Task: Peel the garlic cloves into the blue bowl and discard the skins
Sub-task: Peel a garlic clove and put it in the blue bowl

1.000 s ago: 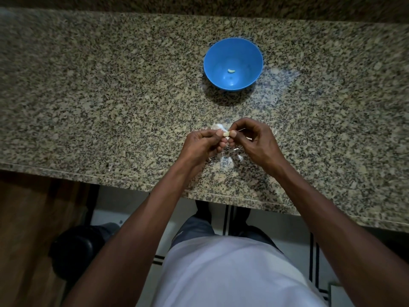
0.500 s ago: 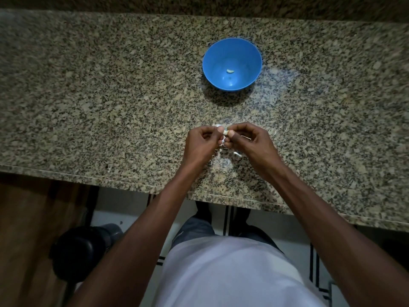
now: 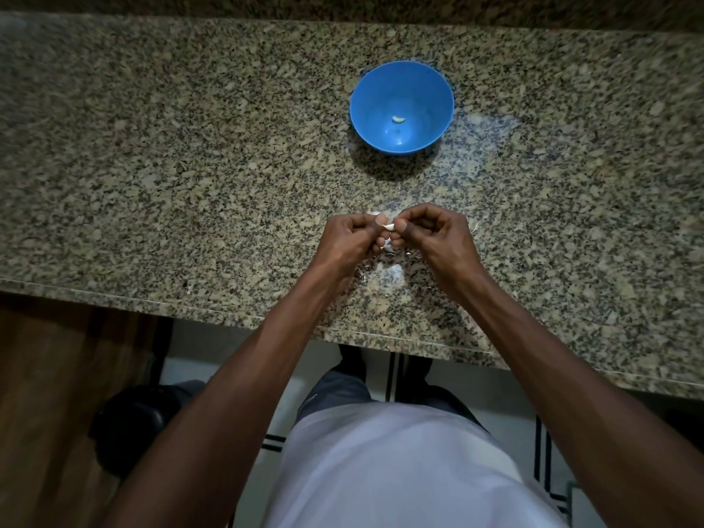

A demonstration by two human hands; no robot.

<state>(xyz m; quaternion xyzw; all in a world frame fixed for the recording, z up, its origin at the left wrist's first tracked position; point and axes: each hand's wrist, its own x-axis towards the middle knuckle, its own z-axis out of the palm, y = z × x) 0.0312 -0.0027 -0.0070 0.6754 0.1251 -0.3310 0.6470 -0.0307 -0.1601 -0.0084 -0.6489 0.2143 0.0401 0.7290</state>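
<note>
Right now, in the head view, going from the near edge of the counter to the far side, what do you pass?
Loose garlic skins → the garlic clove pinched between left hand and right hand → blue bowl, with one peeled clove inside.

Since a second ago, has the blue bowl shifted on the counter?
No. The blue bowl keeps its spot on the granite counter; one peeled clove lies inside.
</note>
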